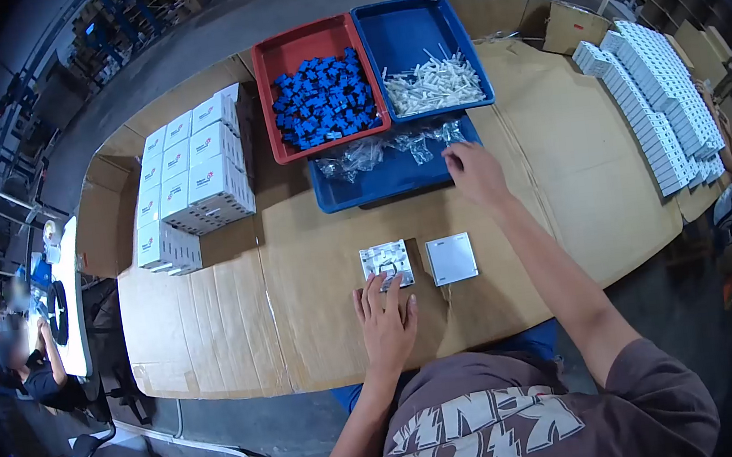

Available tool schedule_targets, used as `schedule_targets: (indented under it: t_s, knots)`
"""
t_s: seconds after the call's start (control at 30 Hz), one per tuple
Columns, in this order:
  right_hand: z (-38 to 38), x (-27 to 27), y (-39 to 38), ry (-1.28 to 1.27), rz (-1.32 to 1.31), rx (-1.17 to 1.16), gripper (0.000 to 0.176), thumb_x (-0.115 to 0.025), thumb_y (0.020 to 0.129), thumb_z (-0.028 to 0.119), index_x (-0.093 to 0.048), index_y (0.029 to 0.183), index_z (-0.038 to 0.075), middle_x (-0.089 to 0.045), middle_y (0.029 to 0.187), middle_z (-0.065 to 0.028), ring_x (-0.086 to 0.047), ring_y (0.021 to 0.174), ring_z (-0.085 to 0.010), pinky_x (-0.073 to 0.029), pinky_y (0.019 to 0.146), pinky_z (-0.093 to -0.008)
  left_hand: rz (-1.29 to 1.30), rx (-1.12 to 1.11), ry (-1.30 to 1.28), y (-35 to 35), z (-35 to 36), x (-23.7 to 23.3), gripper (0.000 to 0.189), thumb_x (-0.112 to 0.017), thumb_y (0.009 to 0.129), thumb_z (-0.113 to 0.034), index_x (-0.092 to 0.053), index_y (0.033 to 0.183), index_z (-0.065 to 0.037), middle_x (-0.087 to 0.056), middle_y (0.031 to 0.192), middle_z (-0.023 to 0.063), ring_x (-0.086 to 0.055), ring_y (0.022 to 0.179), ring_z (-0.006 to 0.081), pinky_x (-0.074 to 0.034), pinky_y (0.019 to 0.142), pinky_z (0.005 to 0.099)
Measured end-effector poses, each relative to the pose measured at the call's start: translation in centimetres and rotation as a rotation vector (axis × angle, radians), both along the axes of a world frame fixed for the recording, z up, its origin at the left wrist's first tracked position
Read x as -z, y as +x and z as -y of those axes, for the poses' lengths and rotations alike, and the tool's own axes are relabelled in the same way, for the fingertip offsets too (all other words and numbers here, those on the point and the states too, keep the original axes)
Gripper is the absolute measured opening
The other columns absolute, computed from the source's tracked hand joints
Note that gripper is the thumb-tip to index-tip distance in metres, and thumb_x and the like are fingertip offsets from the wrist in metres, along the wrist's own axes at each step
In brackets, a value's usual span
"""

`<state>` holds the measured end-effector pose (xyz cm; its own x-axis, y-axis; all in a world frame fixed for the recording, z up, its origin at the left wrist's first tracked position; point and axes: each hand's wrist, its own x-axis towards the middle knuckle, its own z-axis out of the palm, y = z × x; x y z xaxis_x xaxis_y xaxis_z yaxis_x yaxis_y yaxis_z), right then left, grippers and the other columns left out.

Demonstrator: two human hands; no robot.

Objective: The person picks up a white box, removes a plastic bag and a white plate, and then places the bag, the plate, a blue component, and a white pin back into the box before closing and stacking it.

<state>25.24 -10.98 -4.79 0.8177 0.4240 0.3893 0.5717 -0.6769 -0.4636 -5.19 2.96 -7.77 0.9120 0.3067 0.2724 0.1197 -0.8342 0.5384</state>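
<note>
With left hand (386, 325) unclenched on square white plastic housing (387, 258), right hand (478, 176) curled beyond and rightward of it, grip indiscernible: could skew the housing by pressing unevenly.

Single worn head view, facing forward and down from above the table's (207, 337) near edge (wide fisheye, dark corners). Wearer's shirt (497, 426) close at bottom, left hand (384, 318) and right hand (475, 171) mid-range, far edge farther off, floor (213, 38) beyond.
</note>
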Motion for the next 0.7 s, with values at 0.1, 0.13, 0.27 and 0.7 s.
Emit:
schedule_targets:
  t_s: [0.1, 0.13, 0.27, 0.7]
  knots:
    - [-2.5, -1.3, 2.7, -0.255, -0.278, 0.097, 0.018, -0.073, 0.091, 0.026, -0.075, 0.1, 0.01, -0.076, 0.107, -0.0118, -0.071, 0.104, -0.0352, -0.056, 0.086, -0.0481, 0.031, 0.003, -0.023, -0.1, -0.3, 0.6, 0.045, -0.068, 0.097, -0.021, -0.06, 0.139, -0.01, -0.052, 0.146, 0.0147, -0.043, 0.145, 0.0361, -0.029, 0.122, 0.0588]
    - [-3.2, -1.3, 3.3, -0.304, -0.327, 0.105, 0.019, -0.074, 0.091, 0.028, -0.075, 0.1, 0.012, -0.076, 0.107, -0.0118, -0.071, 0.105, -0.0349, -0.056, 0.087, -0.0479, 0.039, 0.007, -0.03, -0.3, -0.4, 0.7, 0.044, -0.068, 0.097, -0.02, -0.06, 0.139, -0.009, -0.052, 0.147, 0.0148, -0.043, 0.146, 0.0362, -0.03, 0.122, 0.0584]
    - [-4.6, 1.3, 4.9, -0.339, -0.379, 0.14, 0.02, -0.076, 0.089, 0.033, -0.076, 0.097, 0.015, -0.078, 0.103, -0.0113, -0.071, 0.109, -0.0335, -0.056, 0.092, -0.0465, 0.095, -0.002, -0.111, -0.6, -0.6, 0.7, 0.041, -0.068, 0.097, -0.017, -0.062, 0.136, -0.008, -0.053, 0.148, 0.0151, -0.045, 0.145, 0.0374, -0.031, 0.122, 0.0565]
    - [0.9, -4.9, -14.4, 0.208, -0.311, -0.46, 0.013, -0.076, 0.085, 0.002, -0.067, 0.094, 0.001, -0.068, 0.085, -0.0107, -0.065, 0.074, -0.0237, -0.054, 0.068, -0.0356, 0.146, -0.085, -1.247, 3.3, -0.2, -4.3, 0.031, -0.07, 0.102, -0.021, -0.071, 0.12, 0.004, -0.074, 0.106, 0.005, -0.067, 0.094, 0.0122, -0.053, 0.086, 0.0291]
